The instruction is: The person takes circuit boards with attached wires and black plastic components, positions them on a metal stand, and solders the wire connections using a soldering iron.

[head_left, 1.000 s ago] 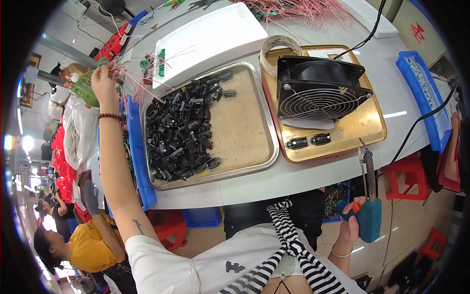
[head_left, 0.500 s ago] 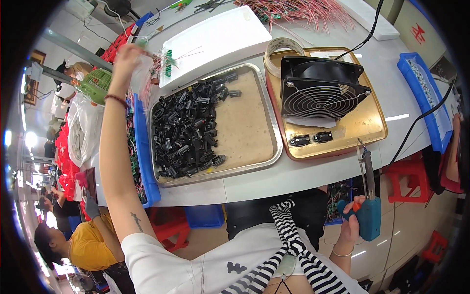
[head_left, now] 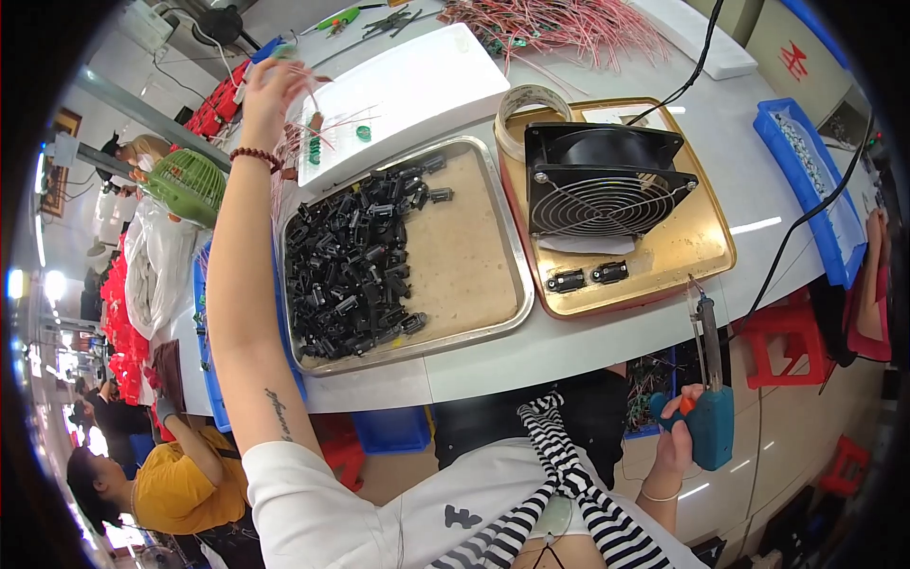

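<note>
My left hand [head_left: 268,93] is stretched far out over the left end of the white foam board [head_left: 403,90], fingers closed on a small green part with thin red wires [head_left: 308,133] hanging from it. My right hand [head_left: 675,438] is down below the table edge, gripping the blue handle of a soldering tool [head_left: 709,379] whose tip points up at the gold tray. A steel tray [head_left: 493,256] lies in front of me with a heap of several small black parts [head_left: 353,261] in its left half.
A gold tray [head_left: 701,256] at the right holds a black square fan [head_left: 607,185], two black parts and a tape roll [head_left: 531,102]. Red wire bundles [head_left: 559,24] lie at the back. A blue bin [head_left: 806,171] stands far right. Another person in yellow [head_left: 175,488] sits lower left.
My left hand has moved rightward and farther back, from the table's left edge to above the foam board, with the wired part in it. My right hand stays low with the tool.
</note>
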`<state>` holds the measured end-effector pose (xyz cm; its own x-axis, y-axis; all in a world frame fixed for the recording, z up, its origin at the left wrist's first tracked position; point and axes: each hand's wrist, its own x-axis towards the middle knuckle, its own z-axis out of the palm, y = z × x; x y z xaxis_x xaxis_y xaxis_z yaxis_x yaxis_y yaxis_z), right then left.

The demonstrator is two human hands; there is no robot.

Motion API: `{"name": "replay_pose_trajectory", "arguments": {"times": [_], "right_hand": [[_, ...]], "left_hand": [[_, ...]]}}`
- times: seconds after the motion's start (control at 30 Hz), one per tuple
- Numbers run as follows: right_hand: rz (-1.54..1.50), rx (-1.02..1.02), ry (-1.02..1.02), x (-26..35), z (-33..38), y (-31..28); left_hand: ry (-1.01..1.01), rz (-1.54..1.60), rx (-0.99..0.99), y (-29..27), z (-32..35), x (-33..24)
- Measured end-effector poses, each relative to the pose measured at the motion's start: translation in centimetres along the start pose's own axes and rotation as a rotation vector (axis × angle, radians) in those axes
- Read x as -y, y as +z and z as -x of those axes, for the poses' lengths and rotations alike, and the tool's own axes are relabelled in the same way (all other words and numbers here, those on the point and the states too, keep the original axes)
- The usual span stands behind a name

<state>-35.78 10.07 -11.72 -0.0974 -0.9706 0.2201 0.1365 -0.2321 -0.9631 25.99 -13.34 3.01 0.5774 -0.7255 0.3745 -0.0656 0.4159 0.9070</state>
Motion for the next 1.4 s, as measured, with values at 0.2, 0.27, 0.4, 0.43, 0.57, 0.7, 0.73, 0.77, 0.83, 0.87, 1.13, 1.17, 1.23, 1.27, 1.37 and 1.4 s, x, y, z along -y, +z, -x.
{"name": "replay_pose_trajectory", "arguments": {"times": [0.2, 0.27, 0.4, 0.43, 0.57, 0.7, 0.73, 0.77, 0.83, 0.87, 1.13, 1.17, 1.23, 1.27, 1.37, 1.4], "right_hand": [[0.0, 0.035, -0.016, 0.0, -0.4, -0.1], [-0.007, 0.041, -0.024, 0.0, -0.3, -0.1], [-0.009, 0.018, -0.005, -0.5, 0.0, -0.4], [-0.012, 0.023, -0.01, -0.6, 0.1, -0.6], [-0.011, 0.042, 0.0, -0.6, 0.2, -0.9], [-0.019, 0.035, 0.004, -0.8, 0.1, -0.8], [-0.003, 0.029, 0.004, -0.8, 0.1, -0.8], [0.009, 0.019, 0.002, -0.7, 0.2, -0.9], [-0.021, 0.036, -0.01, -0.6, 0.0, -0.7], [-0.027, 0.044, -0.008, -0.5, -0.1, -0.6], [0.01, 0.049, -0.01, -0.4, 0.1, -0.5], [0.01, 0.049, -0.009, -0.3, 0.1, -0.4], [-0.006, 0.036, 0.002, 0.0, 0.0, -0.1], [-0.006, 0.033, 0.003, 0.0, -0.1, -0.1], [0.059, 0.006, -0.01, 0.3, 0.3, 0.1], [0.043, 0.003, -0.011, 0.3, 0.1, 0.1]], "left_hand": [[0.19, -0.213, 0.128, 2.3, -0.4, -1.6], [0.155, -0.293, 0.156, 1.6, -0.6, -2.2], [-0.074, -0.206, 0.308, 0.5, -0.1, -1.7], [-0.153, -0.274, 0.298, 0.4, 0.4, -1.0], [-0.271, -0.886, 0.338, -6.1, -0.3, 3.3], [-0.385, -0.987, 0.356, -9.6, 0.3, 6.2], [-0.398, -0.929, 0.248, -9.6, 1.2, 6.5], [-0.463, -0.841, 0.188, -8.1, 1.8, 6.3], [-0.315, -0.68, 0.12, -8.0, 1.9, 4.8], [-0.168, -0.517, 0.056, -8.1, 1.9, 3.8], [0.053, -0.008, 0.007, -2.3, 1.9, -5.0], [0.098, 0.002, 0.009, -2.0, 1.9, -5.7], [0.206, -0.012, -0.026, -0.6, 2.9, -7.6], [0.204, -0.012, -0.023, 0.8, 3.8, -8.7], [0.379, -0.016, 0.031, 4.4, 7.7, -10.5], [0.383, -0.082, 0.134, 5.7, 9.6, -11.5]]}}
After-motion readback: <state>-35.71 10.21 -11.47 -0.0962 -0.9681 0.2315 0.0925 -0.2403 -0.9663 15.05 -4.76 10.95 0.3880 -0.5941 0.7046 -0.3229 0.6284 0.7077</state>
